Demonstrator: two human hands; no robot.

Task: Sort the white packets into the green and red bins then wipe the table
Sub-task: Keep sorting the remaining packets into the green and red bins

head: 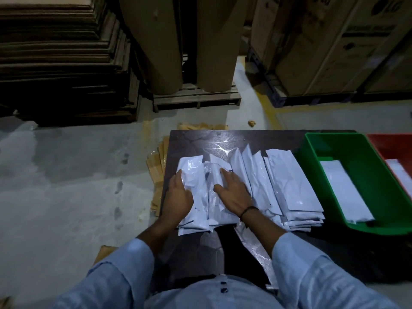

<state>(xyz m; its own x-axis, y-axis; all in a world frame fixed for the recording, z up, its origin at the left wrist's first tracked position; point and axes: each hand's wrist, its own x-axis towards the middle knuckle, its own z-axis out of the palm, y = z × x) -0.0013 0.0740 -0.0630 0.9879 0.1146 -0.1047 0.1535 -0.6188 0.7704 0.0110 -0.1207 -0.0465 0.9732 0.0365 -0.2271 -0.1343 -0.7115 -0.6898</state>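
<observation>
Your red bin runs off the right edge, cutting its packet short. Your left hand and right hand cover parts of the packets; the left's grip is unclear.

Both arms, in light-blue sleeves, reach toward 12 o'clock. The left hand lies at 9 o'clock of the right hand, its fingers and thumb curled on a packet edge. The right hand lies palm down with fingers spread flat and a dark band at the wrist.
</observation>
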